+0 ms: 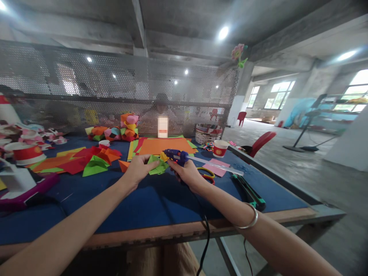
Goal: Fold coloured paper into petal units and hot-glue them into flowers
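Note:
My left hand pinches a folded piece of green paper above the blue table. In my right hand is a blue glue gun with a long clear glue stick sticking out of its back. The gun's yellow nozzle points left and sits at the upper edge of the green paper; whether they touch I cannot tell. A black cord hangs from below my right hand over the table's front edge. Scissors with yellow and red handles lie just right of that hand.
Folded coloured papers lie at left, behind a purple-and-white device. Orange sheets are stacked ahead, near paper balls. To the right are a paper cup, a basket, pink paper and a green-black cutter. A mesh screen stands behind.

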